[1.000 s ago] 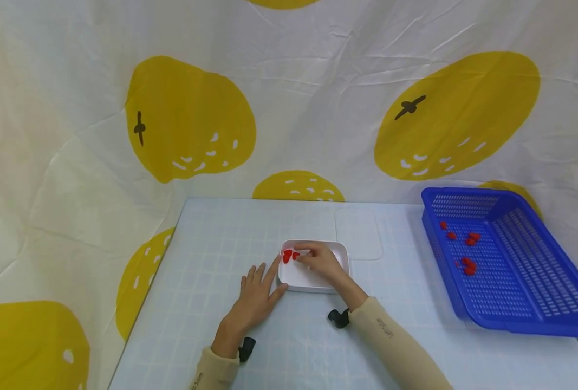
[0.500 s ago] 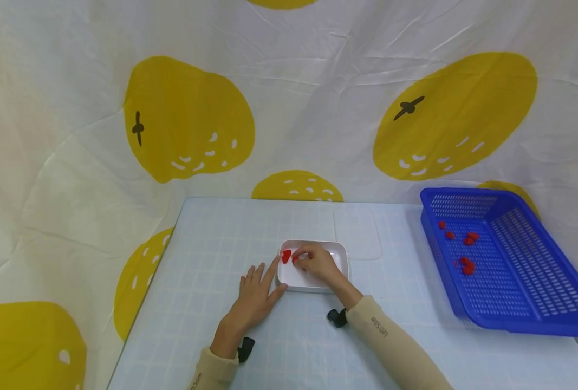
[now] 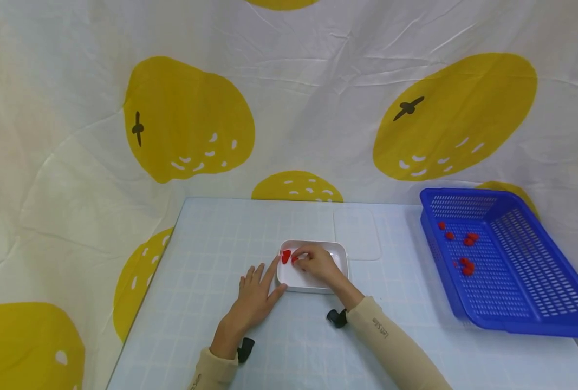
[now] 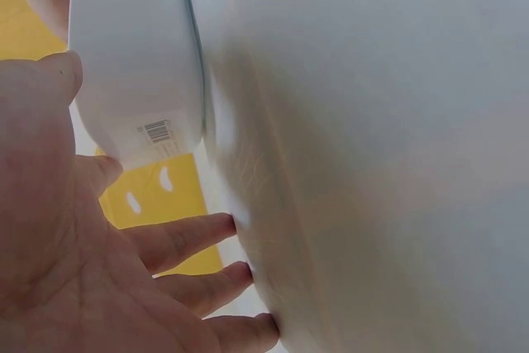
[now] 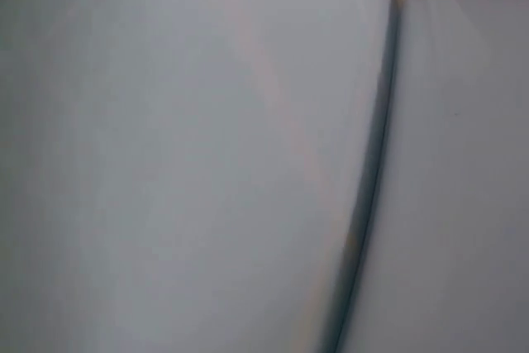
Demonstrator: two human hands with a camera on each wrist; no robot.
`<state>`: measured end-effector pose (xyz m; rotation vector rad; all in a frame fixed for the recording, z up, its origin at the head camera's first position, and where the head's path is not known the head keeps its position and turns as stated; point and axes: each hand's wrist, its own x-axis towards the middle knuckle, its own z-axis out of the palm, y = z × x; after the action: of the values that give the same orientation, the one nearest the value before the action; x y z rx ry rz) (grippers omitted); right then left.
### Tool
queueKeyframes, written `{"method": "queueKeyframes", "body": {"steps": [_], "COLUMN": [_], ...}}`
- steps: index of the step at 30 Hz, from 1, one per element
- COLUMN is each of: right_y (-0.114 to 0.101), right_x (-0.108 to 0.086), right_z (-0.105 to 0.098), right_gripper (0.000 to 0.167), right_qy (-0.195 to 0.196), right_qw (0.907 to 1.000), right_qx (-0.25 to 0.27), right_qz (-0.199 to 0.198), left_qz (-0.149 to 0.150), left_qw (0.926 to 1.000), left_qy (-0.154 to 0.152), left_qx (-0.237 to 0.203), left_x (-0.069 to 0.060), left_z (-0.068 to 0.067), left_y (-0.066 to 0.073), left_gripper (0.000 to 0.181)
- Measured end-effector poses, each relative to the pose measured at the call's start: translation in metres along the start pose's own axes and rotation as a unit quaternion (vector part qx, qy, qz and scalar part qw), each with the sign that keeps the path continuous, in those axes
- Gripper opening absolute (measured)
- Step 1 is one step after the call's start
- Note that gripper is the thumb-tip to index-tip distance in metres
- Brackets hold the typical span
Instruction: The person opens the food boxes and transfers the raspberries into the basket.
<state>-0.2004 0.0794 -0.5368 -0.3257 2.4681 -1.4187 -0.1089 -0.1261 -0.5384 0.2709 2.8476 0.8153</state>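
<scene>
In the head view a shallow white tray (image 3: 313, 288) stands on the table. My right hand (image 3: 320, 264) reaches into it from the right, and its thumb and forefinger pinch a small red piece (image 3: 294, 260) near the tray's left half. Just left of that lie other red pieces (image 3: 286, 257), touching each other. Spread fingers of my left hand (image 3: 253, 298) touch the tray's left side, with the thumb at its near left corner. The left wrist view shows the tray's outer wall (image 4: 136, 55) with a barcode; the right wrist view has mostly tray wall (image 5: 455, 138).
To the right, a blue perforated basket (image 3: 513, 328) holds several small red pieces (image 3: 469, 266). A flat, clear, rounded lid-like sheet (image 3: 359, 234) lies behind the tray. The table (image 3: 210, 244) ends at the back against a white cloth (image 3: 313, 135) with yellow fruit prints.
The right hand's fingertips have closed around a red piece that lay between them and drawn it slightly toward me. The left hand and the tray stay practically in place.
</scene>
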Motion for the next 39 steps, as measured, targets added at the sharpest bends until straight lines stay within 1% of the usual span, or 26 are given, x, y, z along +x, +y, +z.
{"method": "queueKeyframes", "body": {"steps": [4,7,10,14,18,23,30,37,39], "right_y": [0.0,0.001,0.001,-0.002,-0.008,-0.018,-0.031,-0.035,-0.044], "right_x": [-0.002,-0.003,-0.005,-0.008,-0.012,-0.02,-0.033,-0.041,-0.047], "right_z": [-0.002,-0.005,-0.008,-0.013,-0.019,-0.027,-0.039,-0.051,-0.056], "right_gripper": [0.016,0.018,0.021,0.024,0.024,0.024,0.027,0.031,0.03], "right_qy": [-0.005,-0.009,-0.005,0.0,0.001,-0.004,-0.009,-0.001,-0.001], "right_qw": [0.9998,0.9994,0.999,0.9967,0.9936,0.9914,0.9877,0.9863,0.9858], "right_qx": [0.015,0.027,0.044,0.073,0.099,0.12,0.153,0.163,0.167], "right_qz": [-0.015,-0.017,0.0,0.036,0.055,0.051,0.033,0.022,0.016], "left_qz": [-0.004,-0.006,-0.007,-0.009,-0.004,-0.007,-0.017,-0.017,-0.018], "left_qw": [1.0,1.0,1.0,1.0,1.0,0.9999,0.9998,0.9998,0.9998], "left_qy": [-0.002,-0.003,-0.003,-0.004,-0.001,0.0,-0.006,-0.002,-0.002], "left_qx": [0.003,0.004,0.003,0.003,0.004,0.008,0.006,0.01,0.011], "left_x": [0.0,0.0,0.0,0.0,0.0,0.001,0.001,0.001,0.001], "left_z": [0.001,0.001,0.001,0.001,0.002,0.002,0.002,0.003,0.003], "left_y": [0.0,0.0,0.0,0.0,0.001,0.001,0.001,0.001,0.002], "left_gripper": [0.075,0.076,0.076,0.077,0.076,0.077,0.077,0.076,0.076]}}
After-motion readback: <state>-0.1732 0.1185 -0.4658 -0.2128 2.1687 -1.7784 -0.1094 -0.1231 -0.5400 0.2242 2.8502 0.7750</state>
